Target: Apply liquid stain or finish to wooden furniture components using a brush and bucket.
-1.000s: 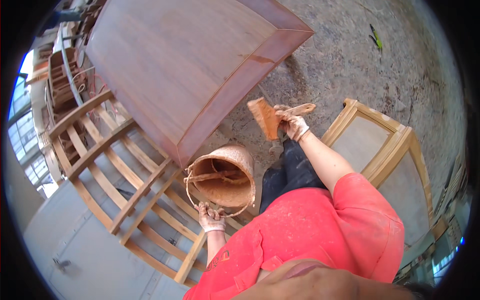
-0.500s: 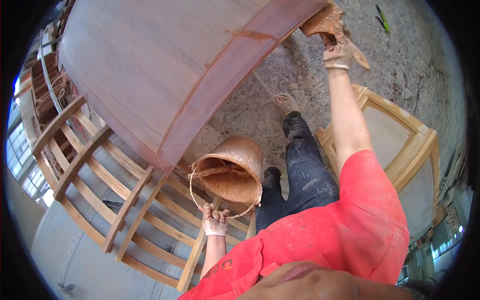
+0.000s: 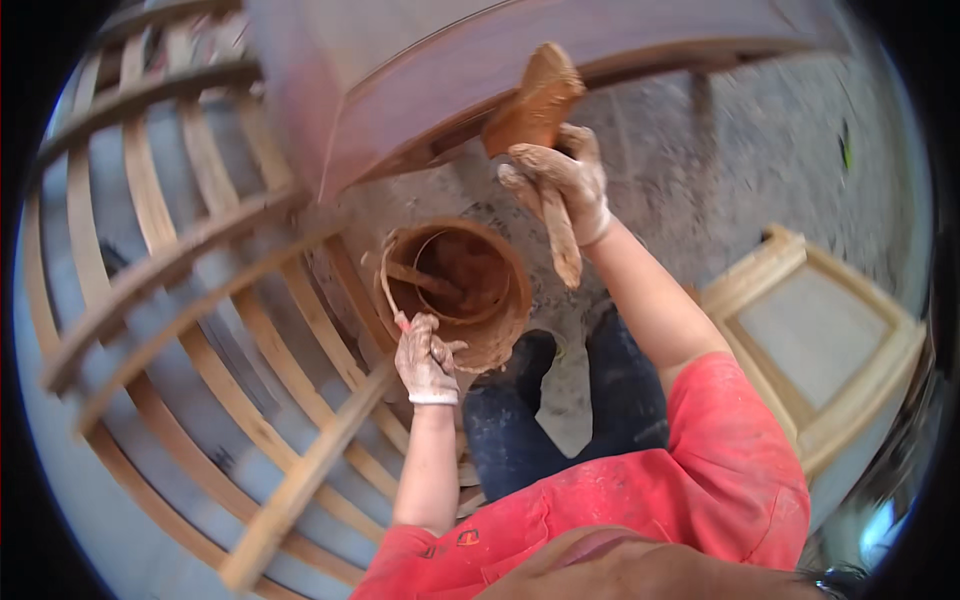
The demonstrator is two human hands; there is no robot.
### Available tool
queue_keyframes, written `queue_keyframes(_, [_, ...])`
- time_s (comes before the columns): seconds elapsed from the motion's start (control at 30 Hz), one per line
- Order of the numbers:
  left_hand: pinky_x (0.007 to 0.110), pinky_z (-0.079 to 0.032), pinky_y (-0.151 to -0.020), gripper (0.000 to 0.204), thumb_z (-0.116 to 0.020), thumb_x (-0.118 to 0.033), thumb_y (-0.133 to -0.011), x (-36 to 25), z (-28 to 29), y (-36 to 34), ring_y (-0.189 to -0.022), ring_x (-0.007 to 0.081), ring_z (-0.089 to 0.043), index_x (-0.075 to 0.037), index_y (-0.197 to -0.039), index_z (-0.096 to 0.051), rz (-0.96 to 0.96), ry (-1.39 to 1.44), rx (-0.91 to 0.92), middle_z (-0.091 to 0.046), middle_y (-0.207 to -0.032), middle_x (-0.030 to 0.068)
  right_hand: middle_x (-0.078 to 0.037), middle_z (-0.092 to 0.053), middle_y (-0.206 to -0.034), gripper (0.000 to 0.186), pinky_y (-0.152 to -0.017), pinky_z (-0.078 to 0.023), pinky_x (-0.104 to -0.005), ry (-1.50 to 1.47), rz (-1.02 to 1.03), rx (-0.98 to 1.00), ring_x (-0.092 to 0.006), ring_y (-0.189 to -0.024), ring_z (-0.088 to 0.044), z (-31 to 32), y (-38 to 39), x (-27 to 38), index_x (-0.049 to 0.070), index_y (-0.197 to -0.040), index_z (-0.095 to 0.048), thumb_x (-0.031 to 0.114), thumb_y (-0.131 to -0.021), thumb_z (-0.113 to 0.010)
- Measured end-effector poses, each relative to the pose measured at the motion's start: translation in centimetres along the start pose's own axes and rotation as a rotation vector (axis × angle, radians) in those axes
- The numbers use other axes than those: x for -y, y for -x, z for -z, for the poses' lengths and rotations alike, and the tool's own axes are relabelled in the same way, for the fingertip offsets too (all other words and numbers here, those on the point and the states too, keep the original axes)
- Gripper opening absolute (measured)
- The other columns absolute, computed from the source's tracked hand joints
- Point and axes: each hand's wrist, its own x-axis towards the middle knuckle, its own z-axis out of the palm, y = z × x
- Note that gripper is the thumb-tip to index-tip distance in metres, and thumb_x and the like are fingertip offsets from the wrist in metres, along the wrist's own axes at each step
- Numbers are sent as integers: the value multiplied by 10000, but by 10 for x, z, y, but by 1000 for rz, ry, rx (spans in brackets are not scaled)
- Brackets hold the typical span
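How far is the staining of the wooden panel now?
Done: the panel face looks reddish-brown where visible. In hand: the right hand presses a stained brush to its lower edge; the left hand holds the bucket by its handle. Left: cannot tell; the slatted frame looks unstained.

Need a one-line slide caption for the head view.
Gloved right hand presses a stained brush to a reddish wooden panel; left hand grips the bucket handle.
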Motion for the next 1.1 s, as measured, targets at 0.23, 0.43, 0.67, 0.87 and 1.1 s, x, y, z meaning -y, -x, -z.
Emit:
queue_keyframes(0.23, [202,-431,-394,204,-565,-190,-907,47,60,-96,-366,57,-316,-14,-977,-641,-246,96,50,-446,-503,-15,-130,-575,-966,296,-605,-526,-315,-164,415,68,-226,-736,-598,-89,27,12,94,-931,-686,73,-661,-806])
queue_keyframes(0.43, [192,-409,-390,213,-576,-194,-901,88,76,-168,-380,57,-317,-18,-989,-656,-534,143,238,-446,-507,-11,-116,-574,-960,276,-583,-509,-295,14,713,262,-210,-755,-582,-147,53,28,110,-935,-687,93,-681,-795])
queue_keyframes(0.67, [194,-433,-400,218,-563,-206,-921,84,50,-190,-407,53,-320,-46,-1012,-681,-455,426,319,-414,-544,-33,-92,-614,-975,183,-642,-509,-294,91,654,357,-205,-801,-581,-146,62,35,102,-890,-698,113,-718,-760])
queue_keyframes(0.87, [198,-470,-414,240,-541,-204,-922,87,55,-207,-504,59,-410,-35,-1035,-669,-587,270,307,-533,-630,3,-59,-667,-988,104,-742,-503,-308,257,801,147,-215,-845,-592,-46,16,-11,78,-873,-709,84,-769,-701])
queue_keyframes(1.1, [193,-435,-386,237,-555,-190,-906,93,18,-207,-485,56,-433,-65,-1068,-673,-623,77,232,-563,-682,0,-43,-683,-996,114,-767,-511,-286,494,708,-170,-186,-803,-617,121,-37,-99,90,-922,-710,57,-832,-648])
